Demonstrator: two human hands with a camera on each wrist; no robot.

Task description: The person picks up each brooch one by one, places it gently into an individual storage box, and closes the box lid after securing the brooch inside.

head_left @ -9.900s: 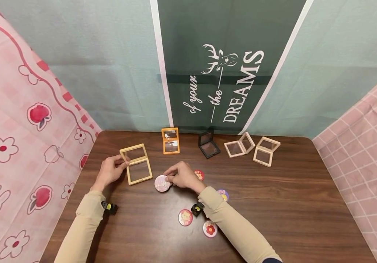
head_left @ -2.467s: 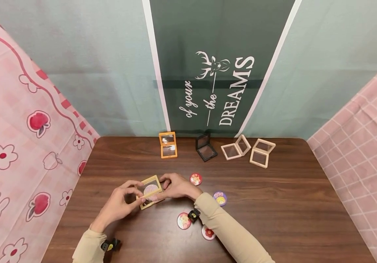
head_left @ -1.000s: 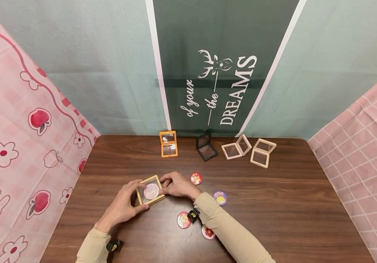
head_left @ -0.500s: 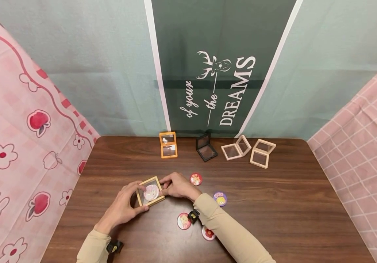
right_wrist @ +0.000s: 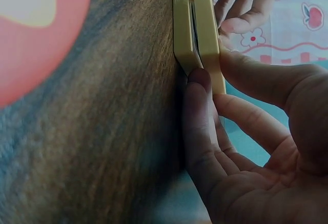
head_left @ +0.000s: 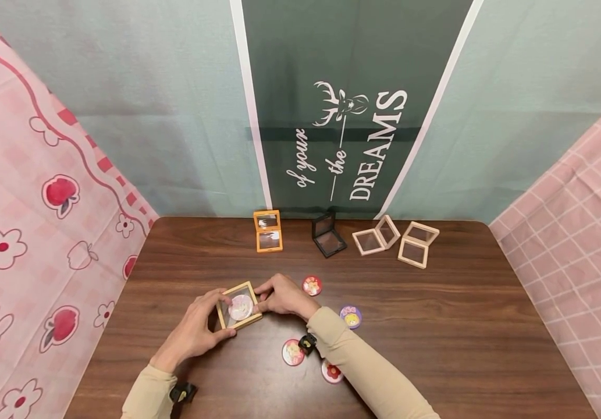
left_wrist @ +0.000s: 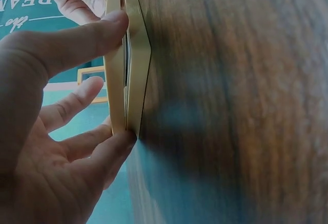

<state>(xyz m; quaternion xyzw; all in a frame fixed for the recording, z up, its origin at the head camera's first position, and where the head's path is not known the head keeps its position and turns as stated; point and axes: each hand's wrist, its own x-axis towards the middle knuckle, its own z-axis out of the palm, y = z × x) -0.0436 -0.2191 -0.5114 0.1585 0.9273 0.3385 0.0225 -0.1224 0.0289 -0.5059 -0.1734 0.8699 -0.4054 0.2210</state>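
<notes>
A square yellow display frame (head_left: 223, 318) with clear film panes stands in front of both hands. Behind its film shows a round pink badge (head_left: 240, 308). My left hand (head_left: 193, 327) grips the frame from the left, thumb at the near edge and fingers at the far left edge. At the right corner my right hand (head_left: 287, 298) pinches it between thumb and fingers. Seen edge-on in the left wrist view, the two halves of the frame (left_wrist: 134, 65) lie against each other with a thin slit between them. The right wrist view shows a fingertip (right_wrist: 199, 78) at that slit.
Round badges lie to the right: a red one (head_left: 312, 286), a purple one (head_left: 351, 316), a pink-red one (head_left: 292, 352), and a flower one (head_left: 333, 371) partly under the right sleeve. Unfolded frames stand at the back: orange (head_left: 269, 240), black (head_left: 330, 244), and two beige (head_left: 368, 241).
Earlier the yellow frame lay unfolded and the right hand held the pink badge beside it. The frame has since been folded over the badge and moved nearer. Over the last second both hands barely move.
</notes>
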